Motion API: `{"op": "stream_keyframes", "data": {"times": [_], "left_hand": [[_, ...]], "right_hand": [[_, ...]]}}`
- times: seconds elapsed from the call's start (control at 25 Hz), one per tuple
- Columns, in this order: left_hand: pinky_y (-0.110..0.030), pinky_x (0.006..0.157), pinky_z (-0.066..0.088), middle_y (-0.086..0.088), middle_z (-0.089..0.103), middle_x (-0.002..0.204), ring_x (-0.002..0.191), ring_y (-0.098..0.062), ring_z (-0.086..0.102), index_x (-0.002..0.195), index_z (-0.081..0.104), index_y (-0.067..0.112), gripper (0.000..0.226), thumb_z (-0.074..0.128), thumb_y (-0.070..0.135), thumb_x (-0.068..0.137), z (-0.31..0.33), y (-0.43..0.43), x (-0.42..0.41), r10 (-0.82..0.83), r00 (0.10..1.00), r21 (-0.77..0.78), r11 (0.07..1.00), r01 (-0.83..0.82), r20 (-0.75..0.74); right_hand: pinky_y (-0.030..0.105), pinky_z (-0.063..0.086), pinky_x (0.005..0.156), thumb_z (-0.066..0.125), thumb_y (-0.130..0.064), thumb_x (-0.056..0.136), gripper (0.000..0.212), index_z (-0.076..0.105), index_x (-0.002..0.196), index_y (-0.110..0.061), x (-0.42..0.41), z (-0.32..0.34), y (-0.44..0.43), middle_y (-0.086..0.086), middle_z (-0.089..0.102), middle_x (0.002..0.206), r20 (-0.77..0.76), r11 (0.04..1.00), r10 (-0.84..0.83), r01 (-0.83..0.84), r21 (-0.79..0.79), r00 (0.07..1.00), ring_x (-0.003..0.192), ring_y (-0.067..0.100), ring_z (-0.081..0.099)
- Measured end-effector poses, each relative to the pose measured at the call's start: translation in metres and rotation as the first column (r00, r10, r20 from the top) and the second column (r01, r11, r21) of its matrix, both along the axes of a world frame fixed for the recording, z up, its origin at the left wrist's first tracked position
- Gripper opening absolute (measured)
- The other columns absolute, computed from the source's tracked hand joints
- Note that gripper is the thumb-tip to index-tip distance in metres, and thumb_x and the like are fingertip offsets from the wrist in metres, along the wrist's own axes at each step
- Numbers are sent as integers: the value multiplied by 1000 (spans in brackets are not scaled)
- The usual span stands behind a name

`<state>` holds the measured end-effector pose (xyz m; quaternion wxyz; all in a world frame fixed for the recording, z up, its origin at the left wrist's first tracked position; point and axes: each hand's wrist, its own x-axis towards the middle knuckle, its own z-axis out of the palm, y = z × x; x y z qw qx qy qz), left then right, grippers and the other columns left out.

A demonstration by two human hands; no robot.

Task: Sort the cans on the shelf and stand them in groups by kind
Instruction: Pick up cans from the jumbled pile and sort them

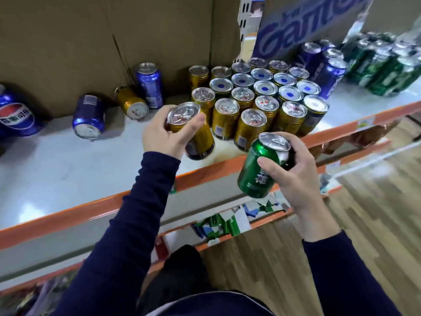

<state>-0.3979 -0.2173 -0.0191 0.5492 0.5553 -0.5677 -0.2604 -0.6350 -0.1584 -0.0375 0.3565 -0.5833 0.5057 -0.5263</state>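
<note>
Holding one can per hand: left hand (164,133) wrapped round a gold ribbed metal can (195,133), tilted, over the front of the pale shelf (68,169); right hand (293,176) closed on a green aluminium can (259,167), out past the shelf's orange edge (79,213). Upright gold cans cluster (250,106) stands just beside the gold can. Blue cans (90,117) and one gold can (133,103) lie tipped on the left; green cans group (382,67) far right.

Two bare hands, left hand (163,133), right hand (293,176), long dark navy sleeves (127,224) reaching the wrists, dark trousers (182,265) below
</note>
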Motion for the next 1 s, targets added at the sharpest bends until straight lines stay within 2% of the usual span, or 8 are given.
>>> {"op": "stream_keyframes", "data": {"times": [0.24,0.36,0.48,0.6,0.72,0.84,0.92,1.0], "left_hand": [[-1,63,40,23,56,83,77,16,54,99,60,21,50,66,61,69,26,-49,-12,131,987,-110,987,-121,93],[-14,69,47,18,60,87,81,5,56,99,60,24,55,67,67,66,39,-88,-10,225,972,-161,964,-212,72],[-16,82,45,14,61,99,93,-3,56,106,58,25,61,67,70,64,42,-129,-4,314,922,-201,941,-271,229],[-31,92,45,5,63,108,102,-16,57,112,57,22,64,73,61,64,28,-160,-3,280,874,-113,960,-256,398],[-29,86,45,-1,65,107,101,-22,59,112,58,20,63,76,56,64,9,-179,-10,226,864,49,960,-276,450],[-25,77,44,-2,66,100,91,-20,59,105,59,19,58,76,55,63,-4,-185,-14,265,883,111,938,-330,388],[-25,74,42,-2,62,99,87,-18,54,105,56,16,58,70,58,68,-12,-190,-11,245,882,136,937,-322,403],[-27,76,41,-8,58,108,94,-23,56,113,51,14,57,55,60,81,-21,-193,-11,115,869,230,940,-252,480]], "right_hand": [[47,55,87,78,-39,69,53,59,117,-23,-14,25,-58,-2,68,109,-12,992,90,-91,-92,996,101,18,66],[48,55,85,77,-38,70,52,59,116,-21,-16,38,-91,-2,69,108,-20,981,134,-135,-141,991,100,19,67],[41,55,84,77,-36,70,49,59,114,-23,-16,50,-120,-3,70,107,2,970,179,-176,-168,984,100,18,67],[35,54,84,77,-36,71,47,60,114,-22,-18,58,-144,-3,68,107,-8,965,167,-165,-206,986,100,17,66],[38,54,85,77,-38,72,52,59,116,-17,-21,60,-168,-4,67,109,-77,964,120,-135,-230,990,101,16,65],[47,53,88,77,-39,71,55,59,117,-16,-24,57,-184,-3,67,110,-116,967,92,-117,-228,989,103,17,64],[48,52,89,77,-40,72,56,59,118,-14,-25,53,-192,-3,66,110,-119,967,87,-112,-228,989,103,17,64],[49,52,89,78,-40,72,55,59,117,-15,-25,49,-199,-3,66,111,-117,968,98,-122,-218,988,104,17,63]]}}
